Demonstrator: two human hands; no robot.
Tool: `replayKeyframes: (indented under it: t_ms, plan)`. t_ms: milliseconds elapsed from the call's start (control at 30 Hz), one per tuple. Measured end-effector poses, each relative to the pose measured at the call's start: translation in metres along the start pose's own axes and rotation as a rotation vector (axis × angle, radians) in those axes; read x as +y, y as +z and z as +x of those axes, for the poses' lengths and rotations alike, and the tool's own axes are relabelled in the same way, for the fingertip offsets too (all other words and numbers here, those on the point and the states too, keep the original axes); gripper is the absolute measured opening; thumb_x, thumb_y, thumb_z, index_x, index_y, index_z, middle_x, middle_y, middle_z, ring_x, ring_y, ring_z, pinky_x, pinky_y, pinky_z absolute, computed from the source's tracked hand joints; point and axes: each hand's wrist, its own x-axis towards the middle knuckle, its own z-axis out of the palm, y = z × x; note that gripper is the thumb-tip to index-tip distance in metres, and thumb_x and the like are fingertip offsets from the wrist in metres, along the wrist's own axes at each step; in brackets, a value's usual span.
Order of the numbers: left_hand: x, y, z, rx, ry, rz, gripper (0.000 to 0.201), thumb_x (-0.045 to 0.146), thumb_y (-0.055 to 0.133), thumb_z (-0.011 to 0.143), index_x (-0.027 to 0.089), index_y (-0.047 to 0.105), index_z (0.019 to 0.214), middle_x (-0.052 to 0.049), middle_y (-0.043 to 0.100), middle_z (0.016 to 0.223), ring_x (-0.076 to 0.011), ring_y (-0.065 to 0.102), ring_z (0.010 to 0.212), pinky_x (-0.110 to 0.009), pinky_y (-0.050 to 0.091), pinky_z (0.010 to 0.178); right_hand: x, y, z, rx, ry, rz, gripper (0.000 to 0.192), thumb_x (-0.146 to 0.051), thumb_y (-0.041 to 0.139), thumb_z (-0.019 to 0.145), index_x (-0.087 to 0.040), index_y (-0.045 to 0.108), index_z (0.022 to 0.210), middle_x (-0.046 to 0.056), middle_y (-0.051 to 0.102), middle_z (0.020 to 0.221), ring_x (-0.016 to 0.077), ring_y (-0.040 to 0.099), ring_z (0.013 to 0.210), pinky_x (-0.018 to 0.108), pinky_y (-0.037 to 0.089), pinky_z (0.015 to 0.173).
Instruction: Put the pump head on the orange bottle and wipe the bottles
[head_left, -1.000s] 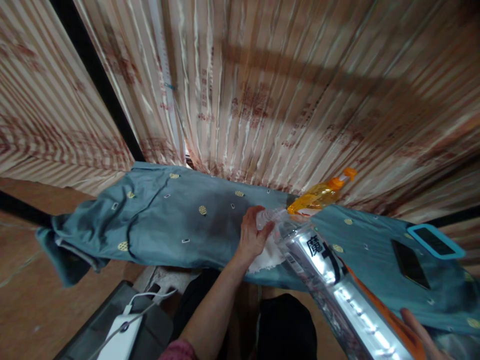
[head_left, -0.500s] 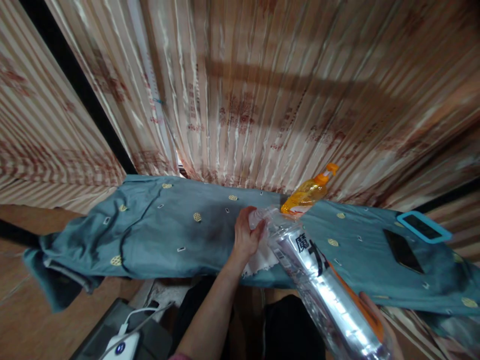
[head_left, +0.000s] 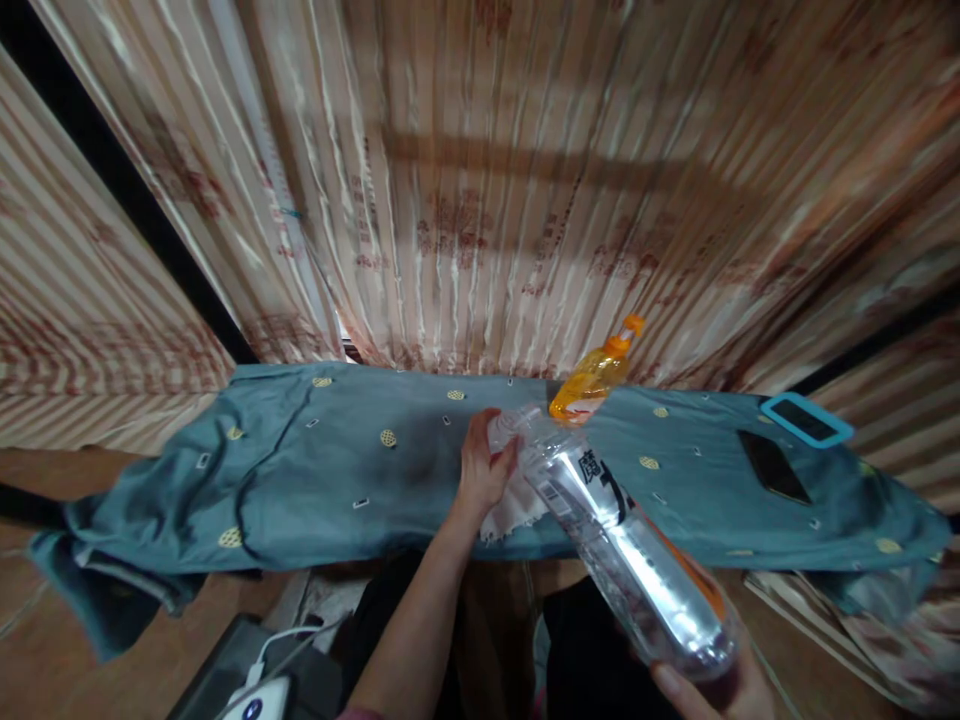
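A large clear plastic bottle (head_left: 600,520) with a silver, black-lettered label lies tilted across my view, its neck end up and to the left. My right hand (head_left: 712,692) grips it around the base at the lower right. At the neck end, my left hand (head_left: 484,470) is closed around clear plastic; whether this is the bottle's own neck or a separate piece, I cannot tell. A pale cloth (head_left: 514,512) with a frayed edge lies under the neck. Just behind stands an orange pump bottle (head_left: 589,385).
A teal patterned cloth (head_left: 300,490) covers the long narrow surface. On its right side lie a dark phone (head_left: 772,465) and a blue-framed device (head_left: 806,420). Striped curtains (head_left: 465,180) hang behind. A white power bank (head_left: 259,700) with a cable is at the lower left.
My right hand has come further into view under the bottle's base, and the base end has shifted up and left. The whole view has moved slightly; the left hand keeps its hold.
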Motion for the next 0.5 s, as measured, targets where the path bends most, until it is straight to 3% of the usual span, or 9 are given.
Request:
replayKeyframes:
  t_ms: [100, 200, 333, 500]
  plan:
    - [-0.003, -0.003, -0.002, -0.043, 0.026, -0.009, 0.047, 0.049, 0.059, 0.093, 0.016, 0.058, 0.127, -0.015, 0.067, 0.12, -0.031, 0.066, 0.115, -0.047, 0.053, 0.103, -0.004, -0.003, -0.002, 0.019, 0.015, -0.001, 0.079, -0.05, 0.073, 0.084, -0.025, 0.034, 0.148, 0.016, 0.046, 0.156, 0.0349, 0.046, 0.145, 0.049, 0.041, 0.12]
    - [-0.006, -0.007, -0.004, -0.082, 0.041, -0.027, 0.055, 0.054, 0.059, 0.092, 0.017, 0.055, 0.132, -0.015, 0.065, 0.125, -0.0318, 0.064, 0.119, -0.049, 0.052, 0.106, -0.018, 0.003, -0.003, 0.088, 0.013, -0.015, 0.08, -0.051, 0.076, 0.08, -0.023, 0.042, 0.146, 0.015, 0.056, 0.147, 0.0339, 0.056, 0.137, 0.044, 0.051, 0.111]
    - [-0.008, -0.01, -0.006, -0.088, 0.016, -0.052, 0.058, 0.057, 0.057, 0.092, 0.017, 0.054, 0.135, -0.015, 0.064, 0.126, -0.0319, 0.063, 0.12, -0.05, 0.051, 0.107, -0.047, 0.02, 0.003, 0.228, -0.041, -0.041, 0.092, -0.056, 0.087, 0.062, -0.021, 0.052, 0.14, 0.012, 0.069, 0.127, 0.0359, 0.064, 0.124, 0.04, 0.059, 0.097]
    - [-0.006, -0.01, -0.005, -0.091, -0.019, -0.033, 0.054, 0.051, 0.056, 0.094, 0.018, 0.053, 0.136, -0.015, 0.064, 0.131, -0.0314, 0.062, 0.124, -0.05, 0.048, 0.111, -0.089, 0.041, 0.015, 0.287, -0.126, -0.046, 0.104, -0.057, 0.092, 0.047, -0.022, 0.056, 0.139, 0.011, 0.07, 0.126, 0.0379, 0.063, 0.125, 0.04, 0.058, 0.097]
